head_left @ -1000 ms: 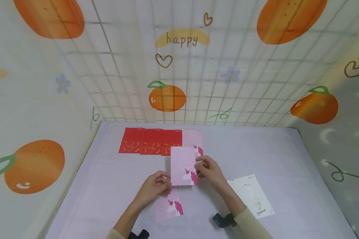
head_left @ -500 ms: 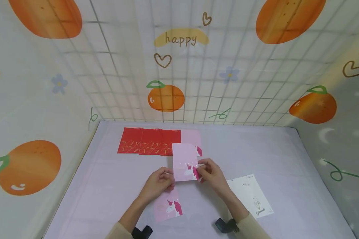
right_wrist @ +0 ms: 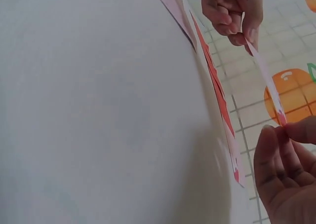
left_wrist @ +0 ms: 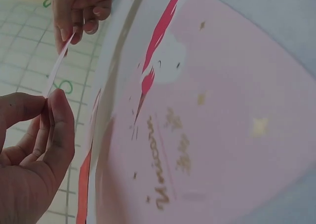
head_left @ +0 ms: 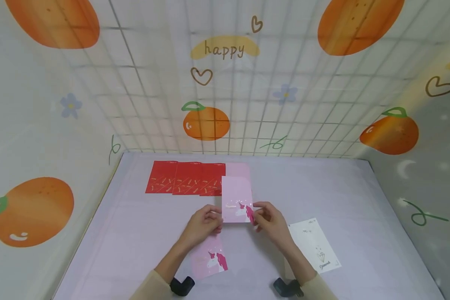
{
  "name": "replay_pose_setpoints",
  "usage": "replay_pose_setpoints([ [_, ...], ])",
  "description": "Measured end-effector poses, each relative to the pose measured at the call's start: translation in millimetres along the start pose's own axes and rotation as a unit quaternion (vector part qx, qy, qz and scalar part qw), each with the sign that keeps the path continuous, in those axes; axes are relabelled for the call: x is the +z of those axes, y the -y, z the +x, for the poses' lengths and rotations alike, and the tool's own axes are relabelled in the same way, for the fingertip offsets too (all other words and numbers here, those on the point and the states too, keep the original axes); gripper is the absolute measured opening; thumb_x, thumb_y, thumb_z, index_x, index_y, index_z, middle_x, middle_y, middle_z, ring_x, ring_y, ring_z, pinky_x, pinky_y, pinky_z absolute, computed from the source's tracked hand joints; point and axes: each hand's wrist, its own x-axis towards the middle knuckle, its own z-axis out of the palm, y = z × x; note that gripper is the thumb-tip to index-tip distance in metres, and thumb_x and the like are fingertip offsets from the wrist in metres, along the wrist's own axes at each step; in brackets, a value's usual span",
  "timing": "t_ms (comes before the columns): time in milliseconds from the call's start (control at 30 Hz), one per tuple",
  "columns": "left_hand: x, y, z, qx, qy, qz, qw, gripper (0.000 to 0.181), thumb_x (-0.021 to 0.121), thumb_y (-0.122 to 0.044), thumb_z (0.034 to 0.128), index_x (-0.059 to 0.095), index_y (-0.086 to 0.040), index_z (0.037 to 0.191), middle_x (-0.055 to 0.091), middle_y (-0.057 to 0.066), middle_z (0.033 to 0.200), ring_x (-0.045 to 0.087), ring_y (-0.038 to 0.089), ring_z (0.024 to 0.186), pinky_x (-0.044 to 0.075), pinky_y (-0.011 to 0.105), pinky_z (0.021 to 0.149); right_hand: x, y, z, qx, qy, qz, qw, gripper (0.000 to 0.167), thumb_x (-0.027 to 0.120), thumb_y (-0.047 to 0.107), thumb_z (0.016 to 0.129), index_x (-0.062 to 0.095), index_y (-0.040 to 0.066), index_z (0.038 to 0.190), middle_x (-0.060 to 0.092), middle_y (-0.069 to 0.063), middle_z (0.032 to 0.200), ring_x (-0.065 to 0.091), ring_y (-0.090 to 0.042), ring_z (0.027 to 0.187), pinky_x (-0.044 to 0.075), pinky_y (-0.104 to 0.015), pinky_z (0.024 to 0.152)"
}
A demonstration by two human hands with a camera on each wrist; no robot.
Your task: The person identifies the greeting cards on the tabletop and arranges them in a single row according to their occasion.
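A pink card with a unicorn print (head_left: 237, 193) is held up off the table between both hands. My left hand (head_left: 203, 225) pinches its lower left edge between thumb and fingers. On the opposite edge, near the unicorn's mane, my right hand (head_left: 273, 221) pinches it. Both wrist views show this card almost edge-on. Below it lies another pink unicorn card (head_left: 210, 259), large in the left wrist view and partly covered by my left hand. Behind the held card, a further pink card (head_left: 238, 169) ends the back row, mostly hidden.
Several overlapping cards form a row at the back, with three red cards (head_left: 186, 178) on its left. A white card with a diamond drawing (head_left: 316, 246) lies at the right, partly under my right forearm. A patterned curtain (head_left: 243, 96) surrounds the table (head_left: 322, 183).
Both hands have carried the held pink card a little right and toward the back row, covering more of the pink card there. The view has shifted slightly. Both grips stay the same.
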Motion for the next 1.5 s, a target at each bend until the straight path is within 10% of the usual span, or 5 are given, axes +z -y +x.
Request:
replay_pose_setpoints([
  [700, 27.6, -19.3, 46.0, 0.054, -0.004, 0.08, 0.9953, 0.034, 0.071, -0.02, 0.094, 0.062, -0.011, 0.126, 0.068, -0.004, 0.091, 0.071, 0.02, 0.075, 0.058, 0.028, 0.068, -32.9, 0.5, 11.5, 0.018, -0.066, -0.021, 0.9975, 0.025, 0.065, 0.01, 0.098, 0.062, 0.008, 0.122, 0.068, -0.015, 0.094, 0.065, -0.038, 0.079, 0.058, -0.031, 0.062],
  [1500, 45.8, -39.1, 101.0, 0.049, -0.006, 0.155, 0.9867, 0.032, 0.069, -0.022, 0.0949, 0.063, -0.008, 0.122, 0.069, 0.003, 0.103, 0.067, 0.018, 0.089, 0.057, 0.03, 0.075, -66.6, -7.7, 60.1, 0.031, -0.08, -0.086, 0.9925, 0.025, 0.062, 0.01, 0.099, 0.061, 0.002, 0.123, 0.067, -0.018, 0.094, 0.066, -0.035, 0.075, 0.057, -0.03, 0.061],
])
